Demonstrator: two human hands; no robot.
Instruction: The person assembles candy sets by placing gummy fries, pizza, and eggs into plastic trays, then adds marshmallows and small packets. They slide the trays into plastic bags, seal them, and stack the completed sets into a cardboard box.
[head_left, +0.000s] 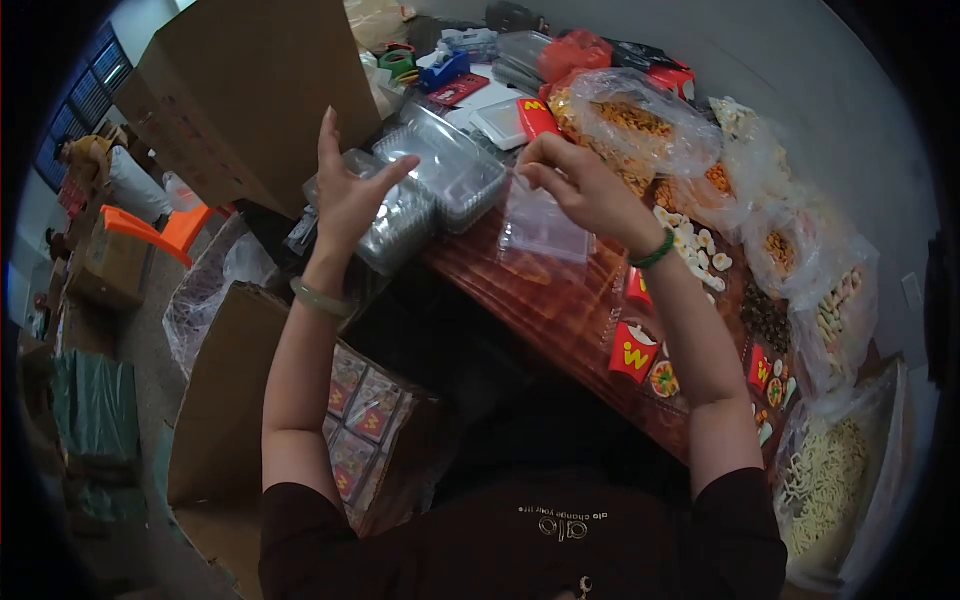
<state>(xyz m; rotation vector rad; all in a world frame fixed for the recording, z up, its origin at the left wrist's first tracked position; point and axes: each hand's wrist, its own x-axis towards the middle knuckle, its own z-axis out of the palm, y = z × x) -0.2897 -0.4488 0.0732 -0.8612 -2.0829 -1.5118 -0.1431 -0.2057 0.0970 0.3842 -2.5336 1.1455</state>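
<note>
My left hand (350, 195) is raised, thumb and fingers spread apart, in front of stacked clear plastic trays (450, 165). It holds nothing. My right hand (580, 185) pinches thumb and forefinger at the upper edge of a small clear plastic bag (545, 232) over the wooden table (520, 295). Just beyond those fingers is a red carton with a yellow mark (537, 118), beside a white box (498, 124). White and yellow egg-like miniatures (692, 245) lie beside my right wrist.
Bags of small orange pieces (635, 125) and cream-coloured strands (828, 475) line the right side. Red cartons (633, 352) sit near the table edge. An open cardboard box (225, 420) with packed items is at lower left; a bigger box (250, 90) stands behind. A person (125, 175) is far left.
</note>
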